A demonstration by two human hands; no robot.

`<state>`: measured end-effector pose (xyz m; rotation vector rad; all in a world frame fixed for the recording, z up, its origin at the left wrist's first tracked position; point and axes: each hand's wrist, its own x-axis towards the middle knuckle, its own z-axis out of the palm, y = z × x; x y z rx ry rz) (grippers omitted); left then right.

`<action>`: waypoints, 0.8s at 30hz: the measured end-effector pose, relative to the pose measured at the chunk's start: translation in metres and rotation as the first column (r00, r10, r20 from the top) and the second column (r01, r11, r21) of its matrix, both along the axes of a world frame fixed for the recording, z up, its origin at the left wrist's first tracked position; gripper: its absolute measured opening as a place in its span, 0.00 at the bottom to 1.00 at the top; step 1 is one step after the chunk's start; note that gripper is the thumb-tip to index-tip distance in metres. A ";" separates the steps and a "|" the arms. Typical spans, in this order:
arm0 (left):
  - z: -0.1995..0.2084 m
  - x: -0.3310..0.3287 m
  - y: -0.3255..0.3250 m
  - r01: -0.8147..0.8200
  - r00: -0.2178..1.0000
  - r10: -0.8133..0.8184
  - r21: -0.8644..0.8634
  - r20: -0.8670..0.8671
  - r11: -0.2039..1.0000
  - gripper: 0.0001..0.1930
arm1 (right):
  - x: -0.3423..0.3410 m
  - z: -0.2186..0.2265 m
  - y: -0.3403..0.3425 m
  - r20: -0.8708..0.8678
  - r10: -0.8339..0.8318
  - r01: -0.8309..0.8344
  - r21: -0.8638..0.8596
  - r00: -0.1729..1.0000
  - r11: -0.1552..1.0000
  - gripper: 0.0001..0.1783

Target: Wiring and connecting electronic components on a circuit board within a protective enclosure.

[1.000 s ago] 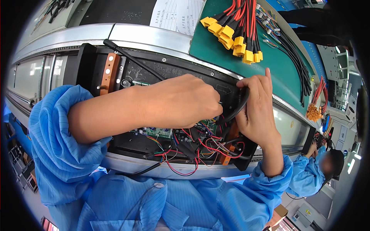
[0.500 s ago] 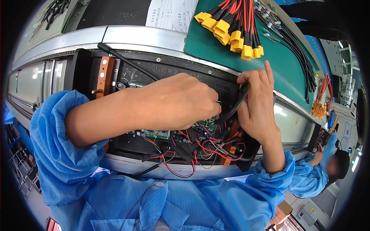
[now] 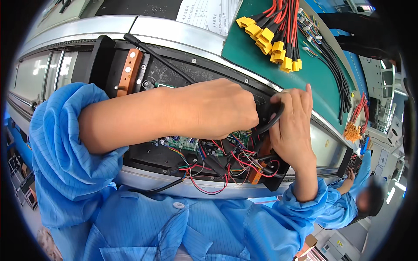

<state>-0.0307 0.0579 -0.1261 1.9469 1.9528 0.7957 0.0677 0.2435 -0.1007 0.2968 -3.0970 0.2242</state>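
Note:
My left hand (image 3: 220,108) reaches across a green circuit board (image 3: 185,142) with its fingers curled down. The back of the hand hides its fingertips and whatever they grip. To its right, my right hand (image 3: 292,126) is closed around a bent thick black cable (image 3: 272,122), with one finger pointing up. The cable runs down towards the board. Below my hands, thin red, black and coloured wires (image 3: 209,191) loop over the edge of the black fixture plate (image 3: 148,163) that carries the board.
Orange-brown blocks (image 3: 129,71) flank the fixture on a metal-edged conveyor (image 3: 174,35). Beyond it, a green mat (image 3: 244,45) bears red-black leads with yellow connectors (image 3: 264,37) and black cables (image 3: 333,69). Printed sheets (image 3: 207,15) lie at the back. Another person (image 3: 348,200) works at the right.
The view has shifted, so the bench sits slightly more to the right in the picture. Both hands keep nearly the same place over the board, the right still on the black cable.

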 end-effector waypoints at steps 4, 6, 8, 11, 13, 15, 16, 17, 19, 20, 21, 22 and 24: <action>0.001 0.000 0.001 -0.006 1.000 0.006 -0.006 0.000 1.000 0.02 | 0.009 0.000 0.003 -0.071 -0.024 0.023 -0.020 0.997 1.000 0.16; 0.001 0.000 0.001 -0.002 1.000 0.002 -0.023 0.014 1.000 0.02 | 0.014 0.001 0.007 -0.053 -0.005 0.002 -0.068 0.999 0.998 0.18; 0.001 -0.001 0.001 0.005 1.000 -0.004 -0.041 0.021 0.999 0.02 | 0.015 -0.001 0.009 -0.044 -0.001 -0.004 -0.101 0.999 0.995 0.19; 0.002 -0.001 0.001 0.000 0.999 0.001 -0.016 0.054 1.000 0.02 | 0.012 0.004 0.006 0.031 -0.001 0.006 -0.165 1.000 0.986 0.22; 0.001 -0.001 0.001 0.003 0.998 -0.002 -0.016 0.068 1.000 0.02 | 0.009 0.008 0.004 0.058 -0.005 0.016 -0.195 0.998 0.981 0.23; 0.000 -0.001 0.002 0.003 0.997 -0.003 -0.003 0.073 1.000 0.02 | 0.002 0.012 0.004 0.114 0.005 0.009 -0.119 0.993 0.993 0.25; -0.001 -0.001 0.002 0.004 0.997 -0.004 0.004 0.076 1.000 0.02 | 0.000 0.013 0.004 0.143 0.008 0.004 -0.080 0.990 0.997 0.25; -0.001 -0.002 0.003 0.006 0.997 -0.007 0.012 0.079 1.000 0.02 | 0.000 0.012 0.004 0.172 0.009 -0.002 -0.041 0.985 0.999 0.26; 0.002 -0.001 0.003 0.008 0.997 -0.008 0.006 0.079 1.000 0.02 | 0.004 0.010 0.002 0.157 -0.015 0.023 -0.045 0.987 0.999 0.26; 0.004 -0.001 0.003 0.003 0.997 -0.003 -0.001 0.082 1.000 0.02 | 0.008 0.008 0.001 0.144 -0.033 0.040 -0.049 0.989 0.998 0.26; 0.006 0.000 0.003 -0.002 0.996 0.003 -0.006 0.084 1.000 0.01 | 0.011 0.007 0.000 0.130 -0.050 0.057 -0.052 0.990 0.997 0.26; 0.008 0.001 0.004 -0.008 0.996 0.009 -0.011 0.085 1.000 0.02 | 0.014 0.008 0.000 0.116 -0.067 0.074 -0.055 0.991 0.996 0.26; 0.009 0.000 0.004 -0.006 0.997 0.007 -0.010 0.079 1.000 0.02 | 0.016 0.012 0.002 0.091 -0.085 0.097 -0.128 0.992 0.987 0.26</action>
